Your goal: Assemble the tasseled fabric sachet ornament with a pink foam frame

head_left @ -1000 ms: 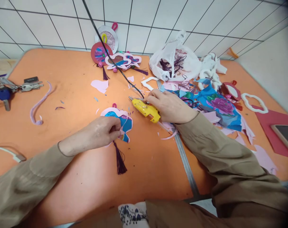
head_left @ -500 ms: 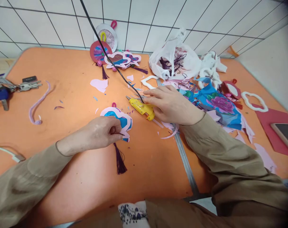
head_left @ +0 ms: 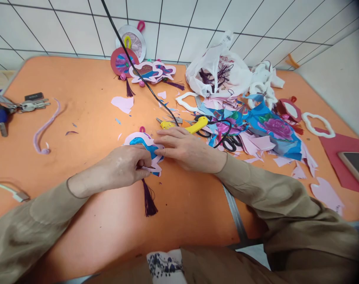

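Note:
A cloud-shaped ornament [head_left: 132, 139] with a pale pink border, a blue middle and a small pink loop at its top lies on the orange table. From its lower end hangs a dark purple tassel [head_left: 149, 200]. My left hand [head_left: 124, 165] has curled fingers and thumb closed at the ornament, covering its lower left part. My right hand [head_left: 191, 152] stretches its fingers out to the ornament's right edge, with nothing seen in them. Just beyond this hand lies a yellow glue gun [head_left: 198, 125], partly hidden behind the fingers.
A black cord [head_left: 144, 83] slants down to the glue gun. Black-handled scissors [head_left: 230, 142] lie among fabric and paper scraps [head_left: 278, 126] on the right. Several finished ornaments [head_left: 148, 73] and a plastic bag [head_left: 217, 75] stand at the back. Keys [head_left: 34, 104] lie left, a phone [head_left: 355, 165] right.
My right hand has left the glue gun and moved left and nearer, onto the ornament's right edge. The glue gun now lies turned, handle to the right. My left hand stays on the ornament.

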A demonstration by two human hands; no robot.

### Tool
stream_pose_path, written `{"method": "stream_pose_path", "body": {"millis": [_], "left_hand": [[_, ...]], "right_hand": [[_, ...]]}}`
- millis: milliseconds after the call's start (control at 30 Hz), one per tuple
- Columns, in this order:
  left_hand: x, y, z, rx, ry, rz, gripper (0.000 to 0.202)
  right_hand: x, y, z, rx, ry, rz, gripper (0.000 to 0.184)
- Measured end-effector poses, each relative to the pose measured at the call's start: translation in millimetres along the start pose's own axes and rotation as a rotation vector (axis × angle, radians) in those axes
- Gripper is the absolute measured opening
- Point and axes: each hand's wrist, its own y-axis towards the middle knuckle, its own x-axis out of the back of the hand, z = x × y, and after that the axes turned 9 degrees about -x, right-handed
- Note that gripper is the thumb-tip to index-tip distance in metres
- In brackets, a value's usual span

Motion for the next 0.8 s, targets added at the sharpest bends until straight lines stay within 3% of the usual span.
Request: {"method": "stream_pose_path", "body": {"millis": [467,700,800], "left_hand": [[1.2,1.5,-1.6,0.025,0.01,0.02,0.01],[1.1,1.6,-2.4,0.024,0.019,0.016,0.011],[1.2,2.2,-2.3,0.025,0.024,0.026,0.01]], "right_hand": [[1.7,0.5,0.3,0.013,-0.044,0.01,0.028],[0.6,-0.4,-0.6,0.039,0.057,-0.079,0.03],[0.4,-1.6,0.8,0.006,0.115,-0.148,0.021]]}}
